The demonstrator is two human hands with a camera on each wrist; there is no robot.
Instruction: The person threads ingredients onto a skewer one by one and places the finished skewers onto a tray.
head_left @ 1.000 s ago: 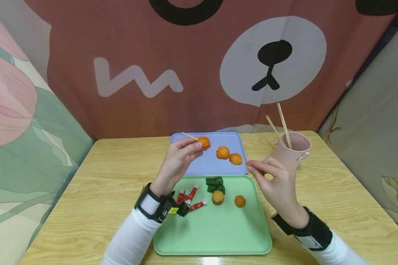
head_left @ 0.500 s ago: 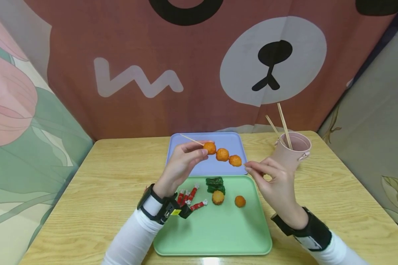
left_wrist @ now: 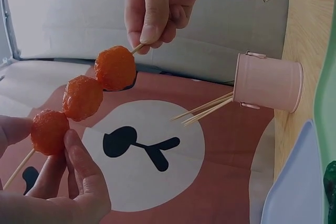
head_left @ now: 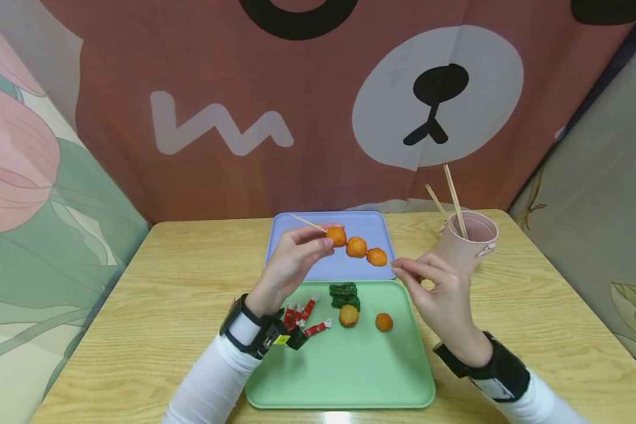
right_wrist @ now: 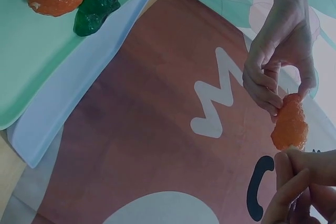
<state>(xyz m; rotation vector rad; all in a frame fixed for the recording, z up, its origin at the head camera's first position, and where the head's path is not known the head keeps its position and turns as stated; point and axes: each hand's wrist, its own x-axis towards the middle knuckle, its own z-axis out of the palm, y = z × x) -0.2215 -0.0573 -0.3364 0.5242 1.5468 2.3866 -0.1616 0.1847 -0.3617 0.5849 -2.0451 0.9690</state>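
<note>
Three glossy orange balls are threaded on a thin wooden skewer (head_left: 308, 222), held up above the trays. My left hand (head_left: 299, 253) pinches the leftmost ball (head_left: 336, 237) between thumb and fingers, and the skewer's bare end sticks out past it to the upper left. The middle ball (left_wrist: 82, 98) and the rightmost ball (left_wrist: 115, 68) sit close against one another in the left wrist view. My right hand (head_left: 440, 288) pinches the skewer's other end between thumb and fingertips, just beyond the rightmost ball. In the right wrist view the balls overlap in a line between both hands.
A green tray (head_left: 344, 377) holds a loose orange ball (head_left: 384, 322), a yellowish ball (head_left: 348, 316), dark green pieces (head_left: 344, 295) and several red pieces with white ends (head_left: 308, 309). Behind it lies a blue tray (head_left: 371, 227). A pink bucket (head_left: 463, 247) with several skewers stands at the right.
My left hand has slid the leftmost ball rightward along the skewer, up against the middle one, during the first half second. Since then both hands have stayed nearly still.
</note>
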